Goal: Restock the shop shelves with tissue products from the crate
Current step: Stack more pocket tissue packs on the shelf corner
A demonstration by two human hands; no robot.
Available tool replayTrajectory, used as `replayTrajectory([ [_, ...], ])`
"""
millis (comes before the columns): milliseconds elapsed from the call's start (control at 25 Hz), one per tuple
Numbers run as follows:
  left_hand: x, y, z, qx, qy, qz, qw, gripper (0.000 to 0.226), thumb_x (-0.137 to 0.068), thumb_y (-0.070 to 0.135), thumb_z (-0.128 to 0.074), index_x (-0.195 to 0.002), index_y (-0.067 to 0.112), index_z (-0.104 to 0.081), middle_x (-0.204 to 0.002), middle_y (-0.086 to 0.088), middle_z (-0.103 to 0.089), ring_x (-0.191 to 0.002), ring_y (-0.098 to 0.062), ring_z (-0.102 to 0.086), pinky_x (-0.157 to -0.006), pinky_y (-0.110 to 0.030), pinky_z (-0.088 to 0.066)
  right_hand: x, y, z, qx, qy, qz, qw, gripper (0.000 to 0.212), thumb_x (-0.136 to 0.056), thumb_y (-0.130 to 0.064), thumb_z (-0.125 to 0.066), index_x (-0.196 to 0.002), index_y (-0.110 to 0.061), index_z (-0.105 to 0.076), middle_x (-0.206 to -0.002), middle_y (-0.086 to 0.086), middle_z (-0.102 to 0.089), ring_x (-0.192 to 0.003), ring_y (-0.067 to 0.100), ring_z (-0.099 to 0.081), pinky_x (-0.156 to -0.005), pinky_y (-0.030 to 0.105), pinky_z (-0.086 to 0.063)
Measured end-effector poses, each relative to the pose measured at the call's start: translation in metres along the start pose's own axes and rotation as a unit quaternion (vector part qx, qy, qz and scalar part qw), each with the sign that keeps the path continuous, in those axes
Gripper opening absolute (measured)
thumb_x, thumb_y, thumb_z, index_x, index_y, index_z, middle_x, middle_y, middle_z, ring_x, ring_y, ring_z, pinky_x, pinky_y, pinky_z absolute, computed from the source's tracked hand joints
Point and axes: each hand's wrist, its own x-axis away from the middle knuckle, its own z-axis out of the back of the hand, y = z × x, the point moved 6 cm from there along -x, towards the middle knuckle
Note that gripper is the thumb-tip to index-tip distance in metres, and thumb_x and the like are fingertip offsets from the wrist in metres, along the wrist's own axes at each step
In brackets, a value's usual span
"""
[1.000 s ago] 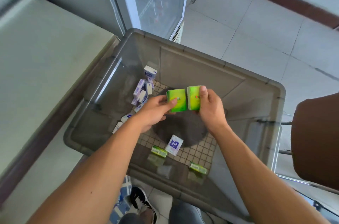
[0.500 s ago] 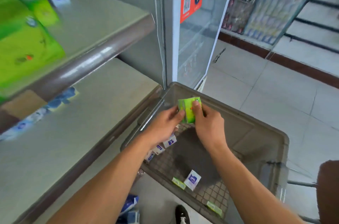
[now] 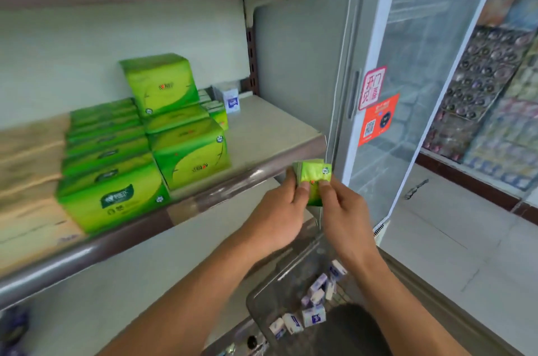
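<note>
Currently: green packs held at the shelf edge

Left hand [image 3: 279,210] and right hand [image 3: 345,214]: both pinch the green packs [image 3: 313,179] between thumb and fingers, held together just in front of the shelf [image 3: 262,134] front edge, near its right end. Shelf: large green boxes [image 3: 163,128] stacked left and centre; small white pack [image 3: 232,101] at the back; right part bare. Crate [image 3: 270,291]: below the hands, holding small white-and-purple packs [image 3: 313,304]. Glass door [image 3: 413,70]: right of the shelf, orange sticker [image 3: 378,119] on it.
</note>
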Motion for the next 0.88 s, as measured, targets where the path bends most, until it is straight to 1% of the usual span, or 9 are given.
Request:
replayTrajectory([
  [80, -0.007, 0.008, 0.022, -0.001, 0.026, -0.025, 0.999, 0.041, -0.104, 0.032, -0.032, -0.144, 0.023, -0.035, -0.129, 0.003, -0.053, -0.118, -0.014, -0.051, -0.086, -0.019, -0.035, -0.014, -0.013, -0.006, 0.008, -0.022, 0.057, 0.998, 0.026, -0.1, -0.033, -0.041, -0.088, -0.023, -0.063, -0.072, 0.007, -0.066, -0.067, 0.019, -0.058, -0.064, 0.032, -0.046],
  [120, -0.011, 0.009, 0.031, 0.002, 0.042, -0.039, 0.998, 0.041, -0.102, 0.032, -0.035, -0.141, 0.02, -0.039, -0.133, 0.002, -0.05, -0.119, -0.011, -0.048, -0.091, -0.019, -0.034, -0.021, -0.017, -0.009, 0.016, -0.028, 0.086, 0.996, 0.023, -0.099, -0.035, -0.042, -0.09, -0.027, -0.061, -0.069, 0.003, -0.065, -0.063, 0.015, -0.056, -0.062, 0.03, -0.044],
  [240, -0.033, -0.003, 0.055, -0.06, 0.102, -0.031, 0.993, 0.044, -0.099, 0.03, -0.039, -0.139, 0.013, -0.042, -0.133, -0.012, -0.045, -0.124, -0.022, -0.045, -0.102, -0.029, -0.035, -0.05, -0.026, -0.026, 0.031, -0.054, 0.138, 0.988, 0.023, -0.1, -0.032, -0.044, -0.114, -0.027, -0.062, -0.069, -0.014, -0.064, -0.064, 0.002, -0.056, -0.06, 0.018, -0.042],
  [320, -0.05, -0.013, 0.064, -0.078, 0.145, -0.015, 0.986, 0.036, -0.099, 0.022, -0.043, -0.134, 0.015, -0.046, -0.127, -0.013, -0.053, -0.118, -0.025, -0.052, -0.095, -0.032, -0.041, -0.077, -0.024, -0.04, 0.025, -0.088, 0.148, 0.985, 0.037, -0.1, -0.029, -0.046, -0.136, -0.028, -0.052, -0.094, -0.016, -0.07, -0.085, -0.001, -0.062, -0.076, 0.017, -0.047],
  [400, -0.064, -0.019, 0.067, -0.059, 0.201, 0.011, 0.978, 0.036, -0.099, 0.017, -0.043, -0.134, 0.016, -0.047, -0.125, -0.01, -0.06, -0.114, -0.027, -0.057, -0.091, -0.033, -0.044, -0.107, -0.017, -0.055, 0.025, -0.137, 0.153, 0.978, 0.046, -0.099, -0.029, -0.048, -0.145, -0.029, -0.042, -0.124, -0.011, -0.063, -0.108, 0.004, -0.06, -0.093, 0.024, -0.047],
  [520, -0.083, -0.031, 0.059, -0.006, 0.268, 0.094, 0.959, 0.041, -0.097, 0.009, -0.041, -0.137, 0.018, -0.043, -0.127, -0.009, -0.061, -0.115, -0.03, -0.057, -0.085, -0.029, -0.041, -0.145, -0.002, -0.078, 0.055, -0.214, 0.155, 0.963, 0.048, -0.098, -0.024, -0.052, -0.145, -0.026, -0.041, -0.128, -0.015, -0.06, -0.107, 0.001, -0.061, -0.098, 0.03, -0.047],
  [680, -0.11, -0.048, 0.056, 0.047, 0.297, 0.162, 0.94, 0.046, -0.092, 0.004, -0.043, -0.135, 0.017, -0.043, -0.126, -0.01, -0.061, -0.115, -0.032, -0.057, -0.083, -0.028, -0.04, -0.182, 0.002, -0.1, 0.107, -0.274, 0.189, 0.937, 0.036, -0.094, -0.015, -0.056, -0.13, -0.022, -0.055, -0.1, -0.012, -0.068, -0.082, -0.008, -0.058, -0.079, 0.019, -0.043],
  [760, -0.116, -0.056, 0.06, 0.022, 0.294, 0.188, 0.937, 0.052, -0.092, 0.003, -0.044, -0.141, 0.016, -0.035, -0.126, -0.012, -0.06, -0.114, -0.033, -0.057, -0.086, -0.031, -0.042, -0.192, 0.001, -0.109, 0.107, -0.294, 0.199, 0.929, 0.036, -0.093, -0.012, -0.057, -0.128, -0.02, -0.056, -0.108, -0.007, -0.069, -0.095, 0.002, -0.062, -0.083, 0.02, -0.043],
  [880, -0.124, -0.065, 0.064, -0.078, 0.242, 0.207, 0.945, 0.076, -0.09, 0.003, -0.048, -0.154, 0.015, -0.008, -0.128, -0.012, -0.057, -0.116, -0.033, -0.056, -0.086, -0.034, -0.043, -0.2, 0.004, -0.12, 0.106, -0.316, 0.202, 0.921, 0.043, -0.094, -0.011, -0.057, -0.136, -0.016, -0.051, -0.12, -0.004, -0.065, -0.112, 0.009, -0.06, -0.092, 0.019, -0.042],
])
